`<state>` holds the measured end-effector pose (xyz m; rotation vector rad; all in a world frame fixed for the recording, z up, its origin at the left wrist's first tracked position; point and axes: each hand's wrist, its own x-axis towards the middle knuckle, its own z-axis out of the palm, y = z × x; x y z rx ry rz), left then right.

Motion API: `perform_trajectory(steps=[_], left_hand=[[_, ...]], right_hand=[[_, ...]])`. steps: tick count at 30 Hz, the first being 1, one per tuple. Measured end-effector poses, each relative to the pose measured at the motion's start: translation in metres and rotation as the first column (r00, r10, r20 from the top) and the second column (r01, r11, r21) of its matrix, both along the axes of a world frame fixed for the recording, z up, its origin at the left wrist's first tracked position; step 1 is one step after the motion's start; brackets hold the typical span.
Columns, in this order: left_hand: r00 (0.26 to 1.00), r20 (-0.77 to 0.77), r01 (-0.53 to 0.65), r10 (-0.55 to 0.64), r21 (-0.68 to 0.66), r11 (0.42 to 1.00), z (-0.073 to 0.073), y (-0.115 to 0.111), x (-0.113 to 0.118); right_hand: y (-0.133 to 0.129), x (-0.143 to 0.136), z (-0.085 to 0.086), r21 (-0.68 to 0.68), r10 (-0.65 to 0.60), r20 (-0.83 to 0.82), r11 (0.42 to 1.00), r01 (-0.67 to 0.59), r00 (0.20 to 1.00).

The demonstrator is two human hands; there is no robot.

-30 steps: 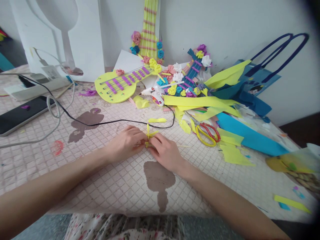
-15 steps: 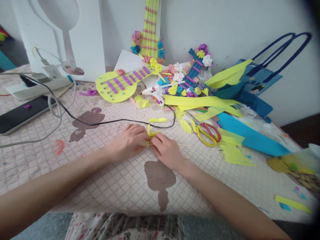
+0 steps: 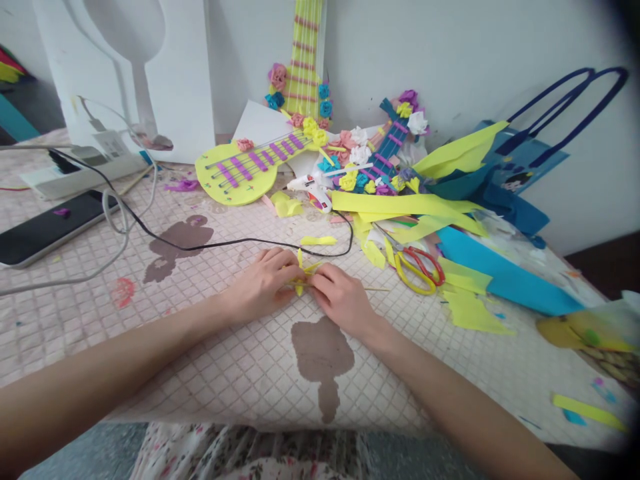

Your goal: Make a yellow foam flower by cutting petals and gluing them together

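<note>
Near the table's front middle, my left hand (image 3: pixel 267 283) is closed, its fingertips pinching a narrow yellow crepe paper strip (image 3: pixel 300 256). Close beside it, my right hand (image 3: pixel 345 300) has its fingers curled round a thin wooden stick (image 3: pixel 377 289), whose end pokes out to the right. The paper crosses the stick between the two sets of fingertips; how it is wound there is mostly hidden. Just beyond the hands lies another small yellow paper strip (image 3: pixel 319 241).
A black cord runs behind my hands to a white glue gun (image 3: pixel 311 187). Scissors (image 3: pixel 417 269) lie right among crepe paper pieces (image 3: pixel 405 203). Paper guitars (image 3: pixel 237 173) with paper flowers stand behind. A phone (image 3: pixel 50 227) and power strip (image 3: pixel 85 175) are left; a blue bag (image 3: pixel 545 160) stands right.
The fingertips have shifted slightly on the yellow paper, and more of it shows between them. The stick's right end reaches a little farther right. The whole view has moved slightly.
</note>
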<state>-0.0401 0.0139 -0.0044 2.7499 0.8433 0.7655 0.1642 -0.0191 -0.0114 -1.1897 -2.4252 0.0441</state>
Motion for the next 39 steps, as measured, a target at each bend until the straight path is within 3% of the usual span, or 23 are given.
perform_trajectory(steps=[9, 22, 39], left_hand=[[1.0, -0.001, -0.001, 0.001, 0.083, 0.997, 0.003, -0.002, 0.002], [0.986, -0.164, 0.065, -0.027, 0.232, 0.971, 0.011, -0.004, 0.002], [1.0, -0.024, -0.003, 0.004, 0.038, 0.999, 0.006, -0.003, 0.001]], right_hand=[[0.002, -0.002, -0.004, -0.018, 0.017, -0.026, 1.0, -0.017, 1.0], [0.003, -0.002, -0.003, -0.029, 0.029, -0.027, 0.999, -0.03, 0.999], [0.002, -0.006, -0.005, 0.071, 0.001, 0.012, 0.997, -0.001, 1.0]])
